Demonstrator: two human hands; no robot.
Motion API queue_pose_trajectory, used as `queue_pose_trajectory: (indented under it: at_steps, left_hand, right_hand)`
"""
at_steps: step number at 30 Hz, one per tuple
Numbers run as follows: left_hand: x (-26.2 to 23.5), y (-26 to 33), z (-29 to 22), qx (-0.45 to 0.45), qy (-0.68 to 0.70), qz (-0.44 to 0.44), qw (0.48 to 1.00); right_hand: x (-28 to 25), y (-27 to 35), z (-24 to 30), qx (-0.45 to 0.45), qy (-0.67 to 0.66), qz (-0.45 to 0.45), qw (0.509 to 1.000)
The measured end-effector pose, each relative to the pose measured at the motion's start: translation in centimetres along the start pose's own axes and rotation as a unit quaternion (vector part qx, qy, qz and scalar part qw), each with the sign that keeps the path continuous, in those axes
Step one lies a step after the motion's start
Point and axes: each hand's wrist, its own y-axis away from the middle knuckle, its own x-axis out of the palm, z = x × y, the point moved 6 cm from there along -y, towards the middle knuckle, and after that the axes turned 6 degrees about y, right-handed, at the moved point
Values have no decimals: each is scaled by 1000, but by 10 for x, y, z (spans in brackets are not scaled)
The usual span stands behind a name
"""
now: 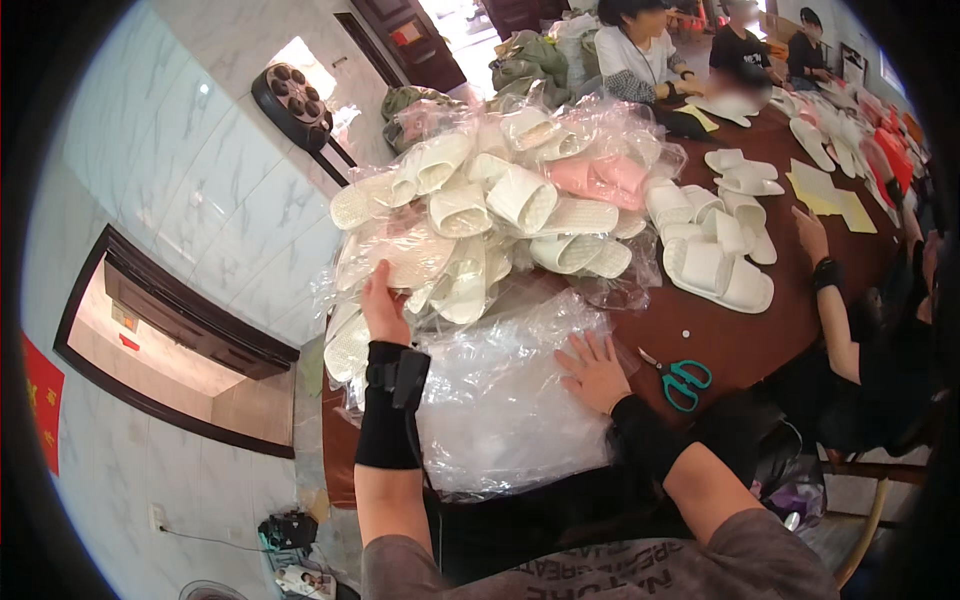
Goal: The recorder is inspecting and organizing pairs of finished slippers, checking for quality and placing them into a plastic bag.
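Observation:
My left hand is closed on the edge of a bagged slipper, pale pinkish, at the near left side of a heap. The heap holds several pairs of white slippers in clear plastic bags, with one pink pair among them. Flat on a stack of clear plastic bags rests my right hand, open, its fingers spread. Just right of it lie scissors with teal handles. Part of the left hand's grip is hidden.
Unbagged white slippers lie right of the heap on the brown table. Yellow paper sheets are farther right. A co-worker's hand reaches in from the right edge; other people sit at the far end. A marble-patterned wall stands left.

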Motion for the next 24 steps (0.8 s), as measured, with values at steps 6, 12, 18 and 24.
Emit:
queue_pose_trajectory:
  at_steps: [6,12,18,24]
  left_hand:
    - [28,87,-85,-39,56,124,990]
    - [17,163,-104,-97,174,54,978]
    - [23,206,-94,-155,275,107,943]
    - [16,224,-86,-199,342,132,909]
  right_hand:
    - [6,2,-2,-9,5,-28,1000]
    - [1,2,-1,-21,24,-44,999]
    - [2,4,-2,1,-19,10,1000]
    - [4,3,-2,-9,-22,-1,1000]
